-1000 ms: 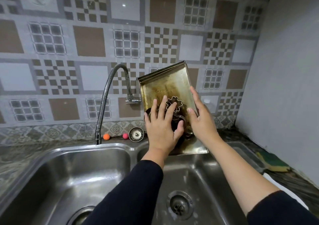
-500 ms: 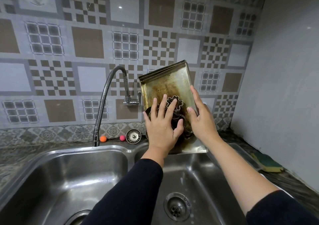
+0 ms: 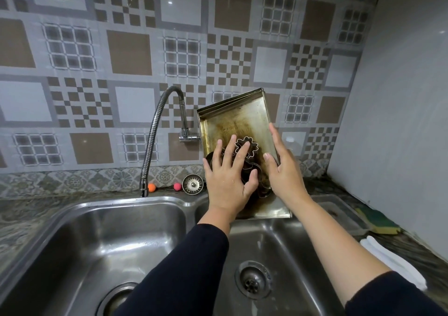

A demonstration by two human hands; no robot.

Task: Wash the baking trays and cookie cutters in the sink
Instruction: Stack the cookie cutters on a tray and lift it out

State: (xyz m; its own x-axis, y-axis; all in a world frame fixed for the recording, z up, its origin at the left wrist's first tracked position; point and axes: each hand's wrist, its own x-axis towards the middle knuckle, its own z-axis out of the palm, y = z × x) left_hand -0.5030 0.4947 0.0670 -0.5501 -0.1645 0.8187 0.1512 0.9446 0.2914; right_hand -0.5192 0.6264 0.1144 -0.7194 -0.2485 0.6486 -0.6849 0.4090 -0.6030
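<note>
We are at the start: the stained tray [image 3: 232, 124] leans on the wall behind the right basin [image 3: 286, 247]. Next, we must lower it in. Our left hand [image 3: 228, 182], fingers spread, presses the cutters [image 3: 247, 145] against it; our right hand [image 3: 283, 167], nearly flat, steadies its right edge.

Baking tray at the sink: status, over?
Left hand flat, pressing cookie cutters against tilted baking tray. Right hand steadying tray's right edge. Tray propped over right basin, stained, unwashed. Faucet off; nothing blocking.
</note>
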